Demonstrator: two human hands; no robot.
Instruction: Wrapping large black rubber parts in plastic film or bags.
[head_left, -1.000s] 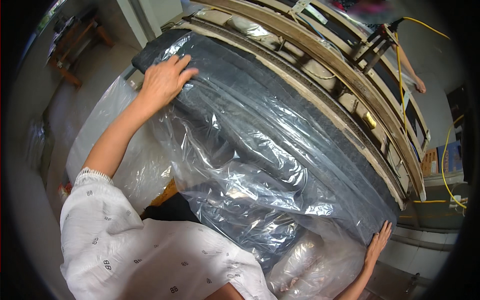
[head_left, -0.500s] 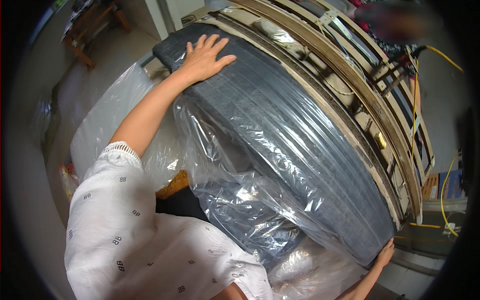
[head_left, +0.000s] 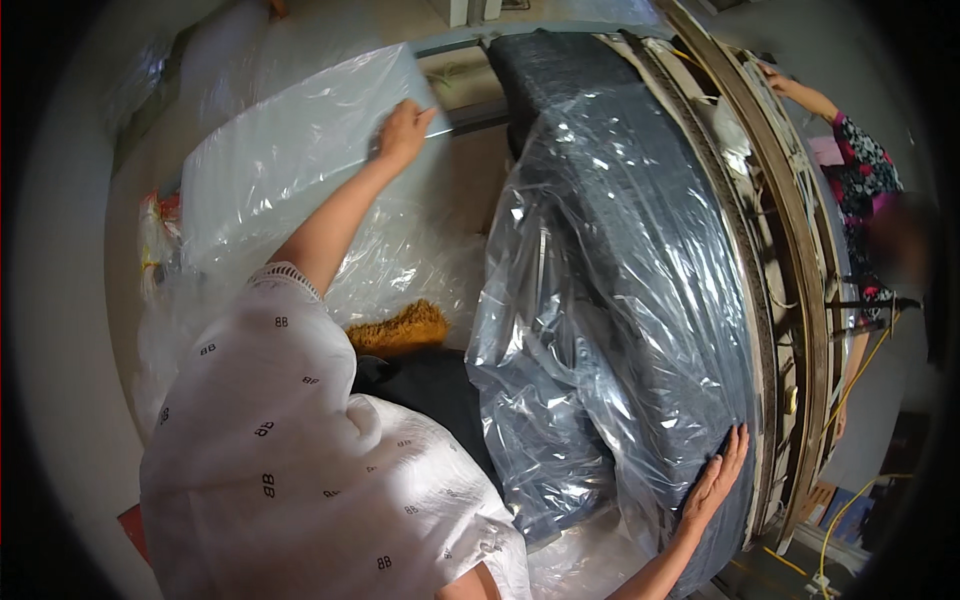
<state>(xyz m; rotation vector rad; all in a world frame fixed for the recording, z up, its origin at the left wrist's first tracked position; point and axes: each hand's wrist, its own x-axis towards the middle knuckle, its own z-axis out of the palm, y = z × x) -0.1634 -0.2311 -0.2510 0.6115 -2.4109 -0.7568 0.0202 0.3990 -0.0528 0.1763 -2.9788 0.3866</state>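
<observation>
A large dark grey padded furniture piece [head_left: 640,180] lies on its side, with clear plastic film [head_left: 540,340] stretched over it and hanging loose in folds on my side. My right hand [head_left: 712,482] rests flat on its covered face near the lower right, fingers stretched out. Away from the piece, my left hand [head_left: 402,135] is at the upper left, over the edge of a pale plastic-wrapped block [head_left: 310,150]. Its fingers are curled in; what they hold, if anything, is hidden.
Bare wooden framing [head_left: 790,200] runs along the piece's right side. Beyond it stands another person in a flowered sleeve [head_left: 865,150], one hand [head_left: 800,95] on the frame. A yellow cable [head_left: 865,370] hangs there. A brown furry thing [head_left: 400,330] lies near my body.
My left hand has left the grey piece's upper end and moved over the pale wrapped block, its fingers curling. My right hand has shifted from the lower corner onto the face. The view has turned.
</observation>
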